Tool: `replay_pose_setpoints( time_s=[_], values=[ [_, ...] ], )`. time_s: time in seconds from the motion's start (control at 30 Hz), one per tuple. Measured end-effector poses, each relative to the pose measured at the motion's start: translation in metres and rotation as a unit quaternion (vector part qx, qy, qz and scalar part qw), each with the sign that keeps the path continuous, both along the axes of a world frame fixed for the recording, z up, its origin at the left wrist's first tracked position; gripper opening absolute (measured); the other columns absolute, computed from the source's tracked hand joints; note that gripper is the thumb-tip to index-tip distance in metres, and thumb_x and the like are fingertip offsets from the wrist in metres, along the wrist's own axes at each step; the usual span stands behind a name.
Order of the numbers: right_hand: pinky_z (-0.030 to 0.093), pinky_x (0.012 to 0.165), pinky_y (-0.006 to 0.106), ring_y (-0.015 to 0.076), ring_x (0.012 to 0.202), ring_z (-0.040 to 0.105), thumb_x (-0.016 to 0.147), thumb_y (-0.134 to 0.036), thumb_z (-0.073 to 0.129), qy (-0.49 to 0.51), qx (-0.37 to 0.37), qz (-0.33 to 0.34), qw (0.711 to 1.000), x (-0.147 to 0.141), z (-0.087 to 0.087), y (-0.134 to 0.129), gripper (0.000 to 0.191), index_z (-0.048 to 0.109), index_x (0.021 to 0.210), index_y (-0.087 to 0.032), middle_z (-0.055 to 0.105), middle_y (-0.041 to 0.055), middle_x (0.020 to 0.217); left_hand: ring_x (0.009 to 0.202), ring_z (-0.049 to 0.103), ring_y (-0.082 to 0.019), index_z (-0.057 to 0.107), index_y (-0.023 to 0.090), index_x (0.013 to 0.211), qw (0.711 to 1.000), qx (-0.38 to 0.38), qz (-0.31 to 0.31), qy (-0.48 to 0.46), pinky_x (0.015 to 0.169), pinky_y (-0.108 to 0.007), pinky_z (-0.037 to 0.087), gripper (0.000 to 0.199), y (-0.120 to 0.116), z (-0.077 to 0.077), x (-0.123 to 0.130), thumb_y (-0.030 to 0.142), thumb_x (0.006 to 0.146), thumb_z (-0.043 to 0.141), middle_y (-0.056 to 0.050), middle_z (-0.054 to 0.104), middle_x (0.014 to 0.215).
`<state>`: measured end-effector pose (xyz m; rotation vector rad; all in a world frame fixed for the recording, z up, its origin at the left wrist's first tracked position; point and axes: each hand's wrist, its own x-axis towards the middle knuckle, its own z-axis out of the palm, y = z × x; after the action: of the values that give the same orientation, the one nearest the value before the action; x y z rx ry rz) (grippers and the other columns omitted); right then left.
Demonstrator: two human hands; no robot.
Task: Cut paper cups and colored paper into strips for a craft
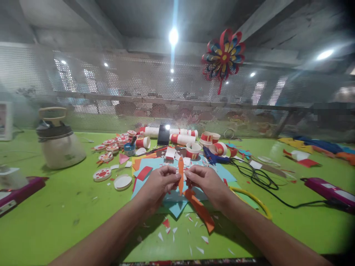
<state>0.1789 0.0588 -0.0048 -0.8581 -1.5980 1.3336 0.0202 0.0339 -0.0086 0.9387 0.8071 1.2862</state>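
A narrow orange paper strip with pointed ends (pixel 181 173) stands upright between my two hands, above a pile of light blue paper (pixel 176 207). My left hand (pixel 163 181) pinches its left edge between thumb and fingers. From the other side, my right hand (pixel 203 181) grips the right edge with thumb and forefinger. Below my right hand lies a longer orange paper strip (pixel 201 212), slanting toward the table's front. White and red paper scraps are scattered around it. A blue glue gun (pixel 215 157) rests just beyond my right hand.
Paper cups (pixel 193 150) and stacked cup rolls (pixel 183 139) stand at the back. Decorated round discs (pixel 102 174) and a large jug (pixel 59 140) are at left. To the right are a yellow ring (pixel 260 203), a black cable (pixel 277 192) and a purple power strip (pixel 330 192).
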Motion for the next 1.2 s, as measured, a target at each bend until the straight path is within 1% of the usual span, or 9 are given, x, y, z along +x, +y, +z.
replay_pose_setpoints(
  time_s=[0.23, 0.4, 0.53, 0.63, 0.73, 0.93, 1.07, 1.13, 1.2],
  values=[
    [0.042, 0.062, 0.029, 0.013, 0.061, 0.052, 0.075, -0.042, 0.069, 0.005, 0.002, 0.011, 1.0, 0.001, 0.001, -0.001, 0.027, 0.067, 0.074, -0.015, 0.059, -0.001, 0.064, 0.063, 0.056, -0.012, 0.061, 0.014, 0.073, 1.0, 0.008, -0.016, -0.003, 0.06, -0.025, 0.04, 0.024, 0.001, -0.001, -0.002, 0.022, 0.059, 0.079, 0.0, 0.06, 0.066],
    [0.041, 0.063, 0.03, 0.0132, 0.061, 0.051, 0.075, -0.041, 0.071, -0.001, 0.001, 0.017, 1.0, 0.005, -0.003, 0.002, 0.025, 0.067, 0.073, -0.016, 0.06, -0.0002, 0.065, 0.056, 0.052, -0.009, 0.061, 0.013, 0.072, 0.999, 0.029, -0.03, -0.012, 0.057, -0.023, 0.037, 0.02, 0.0, -0.004, -0.001, 0.02, 0.061, 0.077, 0.002, 0.058, 0.062],
    [0.04, 0.064, 0.032, 0.014, 0.063, 0.05, 0.075, -0.04, 0.072, 0.007, -0.017, 0.025, 1.0, 0.008, -0.008, 0.007, 0.023, 0.069, 0.075, -0.017, 0.061, 0.0014, 0.07, 0.059, 0.053, -0.01, 0.061, 0.013, 0.07, 1.0, 0.025, -0.015, -0.004, 0.058, -0.025, 0.038, 0.02, 0.002, -0.005, -0.002, 0.022, 0.061, 0.077, -0.001, 0.059, 0.065],
    [0.041, 0.064, 0.031, 0.0147, 0.065, 0.05, 0.074, -0.04, 0.074, 0.026, -0.037, 0.025, 0.999, 0.009, -0.01, 0.01, 0.022, 0.07, 0.076, -0.018, 0.061, 0.0022, 0.073, 0.062, 0.056, -0.012, 0.062, 0.013, 0.071, 1.0, 0.027, -0.003, 0.007, 0.06, -0.026, 0.038, 0.02, 0.001, -0.002, -0.003, 0.022, 0.06, 0.076, -0.002, 0.059, 0.067],
    [0.042, 0.063, 0.029, 0.0136, 0.064, 0.05, 0.073, -0.04, 0.075, 0.05, -0.06, 0.006, 0.997, 0.008, -0.011, 0.012, 0.022, 0.069, 0.075, -0.019, 0.058, -0.0002, 0.068, 0.066, 0.057, -0.014, 0.064, 0.013, 0.077, 0.999, 0.034, 0.027, 0.02, 0.059, -0.026, 0.039, 0.023, 0.0, 0.005, -0.007, 0.024, 0.061, 0.076, -0.003, 0.061, 0.071],
    [0.041, 0.054, 0.024, 0.0109, 0.059, 0.048, 0.067, -0.041, 0.079, 0.078, -0.09, -0.037, 0.992, 0.009, -0.01, 0.017, 0.027, 0.067, 0.069, -0.017, 0.056, -0.0018, 0.062, 0.071, 0.059, -0.013, 0.061, 0.014, 0.079, 0.987, 0.062, 0.141, 0.045, 0.063, -0.024, 0.04, 0.019, 0.006, 0.02, -0.029, 0.026, 0.067, 0.071, -0.004, 0.063, 0.077],
    [0.039, 0.048, 0.023, 0.0099, 0.054, 0.046, 0.061, -0.042, 0.082, 0.076, -0.104, -0.047, 0.991, 0.007, -0.01, 0.017, 0.031, 0.066, 0.065, -0.016, 0.055, -0.0018, 0.059, 0.072, 0.06, -0.012, 0.059, 0.015, 0.081, 0.97, 0.086, 0.207, 0.096, 0.067, -0.025, 0.043, 0.018, 0.011, 0.032, -0.057, 0.031, 0.073, 0.063, -0.004, 0.064, 0.079],
    [0.038, 0.048, 0.023, 0.009, 0.052, 0.046, 0.059, -0.043, 0.083, 0.072, -0.11, -0.047, 0.99, 0.007, -0.011, 0.017, 0.032, 0.067, 0.065, -0.016, 0.055, -0.0019, 0.058, 0.075, 0.061, -0.012, 0.058, 0.015, 0.085, 0.956, 0.093, 0.233, 0.152, 0.07, -0.025, 0.045, 0.019, 0.013, 0.039, -0.076, 0.032, 0.076, 0.059, -0.004, 0.065, 0.08],
    [0.039, 0.048, 0.023, 0.0088, 0.052, 0.046, 0.058, -0.044, 0.083, 0.067, -0.115, -0.042, 0.99, 0.006, -0.011, 0.016, 0.034, 0.067, 0.065, -0.015, 0.056, -0.0015, 0.059, 0.076, 0.062, -0.013, 0.06, 0.014, 0.087, 0.937, 0.09, 0.247, 0.23, 0.071, -0.025, 0.046, 0.021, 0.013, 0.044, -0.098, 0.033, 0.079, 0.057, -0.003, 0.066, 0.08]
  ],
)
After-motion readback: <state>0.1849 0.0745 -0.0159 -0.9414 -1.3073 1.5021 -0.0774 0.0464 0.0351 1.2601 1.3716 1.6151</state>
